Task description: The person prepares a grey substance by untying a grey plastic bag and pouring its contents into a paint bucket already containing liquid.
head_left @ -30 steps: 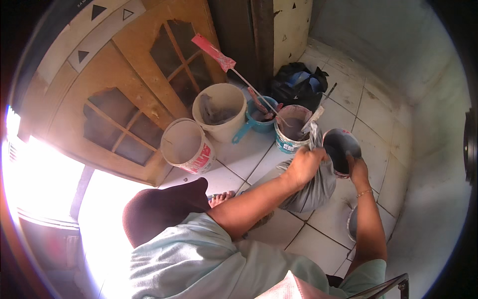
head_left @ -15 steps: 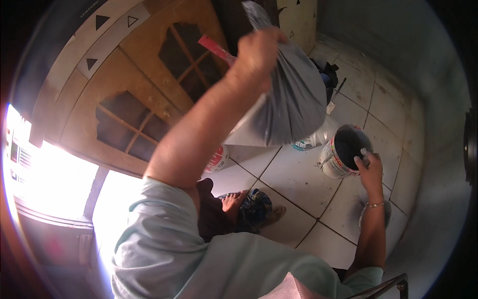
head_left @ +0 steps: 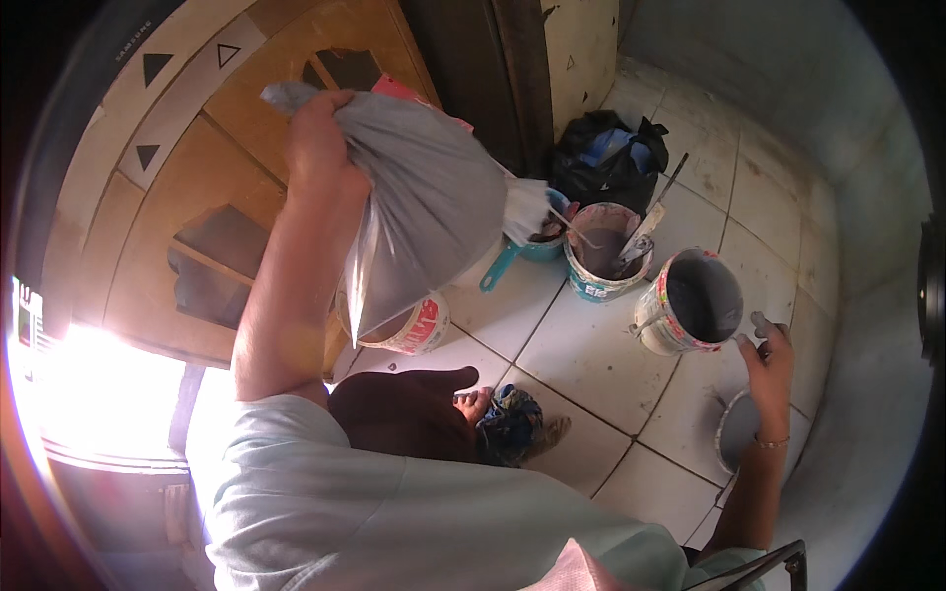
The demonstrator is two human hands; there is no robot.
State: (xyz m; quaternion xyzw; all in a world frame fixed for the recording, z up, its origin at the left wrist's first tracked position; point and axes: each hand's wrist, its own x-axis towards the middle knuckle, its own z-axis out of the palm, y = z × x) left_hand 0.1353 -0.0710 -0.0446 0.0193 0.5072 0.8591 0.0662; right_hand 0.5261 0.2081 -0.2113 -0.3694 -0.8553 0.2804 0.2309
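My left hand (head_left: 320, 138) is closed round the gathered neck of a grey-looking plastic bag (head_left: 424, 187), full and bulging. The bag hangs above a white bucket with red print (head_left: 419, 325) and hides part of it. Beside a white bucket (head_left: 680, 315) with a dark grey inside is my right hand (head_left: 769, 360), its fingers loosely bent and apart, grey at the tips and holding nothing. Farther off, a second bucket (head_left: 601, 288) holds grey mix, a long stick and a smeared tool (head_left: 641, 241). A teal dipper (head_left: 503, 264) stands next to it.
A black plastic bag (head_left: 601, 167) lies beyond the buckets. A round grey container (head_left: 737, 433) is near my right forearm. Wooden cabinet doors (head_left: 222, 148) rise on the left, a grey wall (head_left: 877, 295) on the right. A bare foot (head_left: 473, 404) and patterned cloth (head_left: 507, 424) are below.
My left hand has swung the plastic bag to the left, uncovering the middle bucket, dipper and black bag. My right hand has let go of the right bucket's rim and moved slightly right and nearer.
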